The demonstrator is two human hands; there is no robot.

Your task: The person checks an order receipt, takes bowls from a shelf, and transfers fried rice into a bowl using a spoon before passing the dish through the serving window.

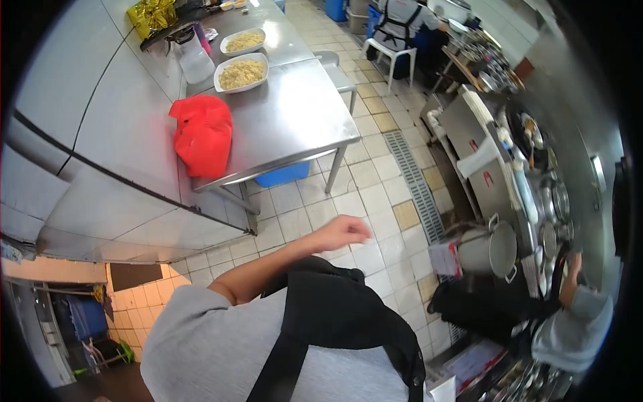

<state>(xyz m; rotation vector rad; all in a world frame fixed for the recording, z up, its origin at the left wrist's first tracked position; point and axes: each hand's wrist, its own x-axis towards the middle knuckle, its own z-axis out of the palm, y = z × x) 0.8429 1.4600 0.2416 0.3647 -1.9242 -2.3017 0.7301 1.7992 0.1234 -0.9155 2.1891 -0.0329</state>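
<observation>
My left hand (343, 233) hangs in front of my body above the tiled floor. Its fingers curl inward, slightly smeared by motion, and nothing shows in them. It touches no object. My right hand is out of view. The nearest furniture is a steel table (295, 127) ahead on the left. On it lie a red bag (203, 136) at the front corner and two white dishes of pale yellow, noodle-like food (242, 74) farther back.
To the right runs a floor drain grate (414, 184). Past it are a large metal pot (490, 248) and a cooking counter, where a co-worker (576, 325) bends over. A white stool (392, 55) stands farther off beside another person. A grey chair (335, 72) is behind the table.
</observation>
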